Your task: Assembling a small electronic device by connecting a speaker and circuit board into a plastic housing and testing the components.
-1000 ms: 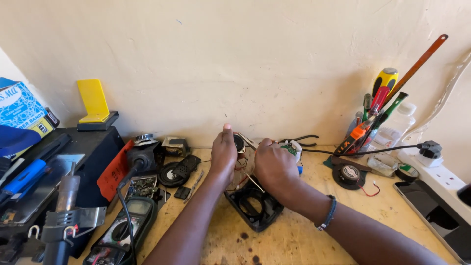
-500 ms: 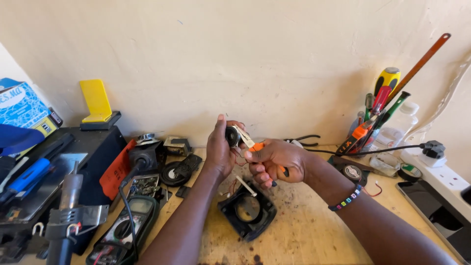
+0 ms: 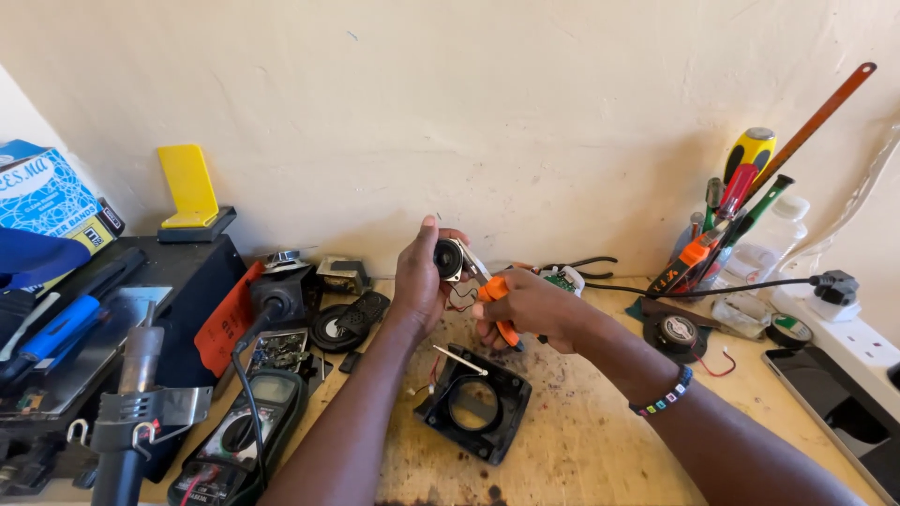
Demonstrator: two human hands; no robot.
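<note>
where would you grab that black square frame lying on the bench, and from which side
Probably by the outer rim of the black square frame, coming from above and pinching one straight edge. It lies flat on the wooden bench with a round opening in its middle, so the edges are free. The near corner looks clearest: the left hand and right hand hover over the far side.

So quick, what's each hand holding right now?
Left hand: closed around a small round speaker, lifted above the bench.
Right hand: closed on orange-handled pliers, tips at the speaker.
</note>
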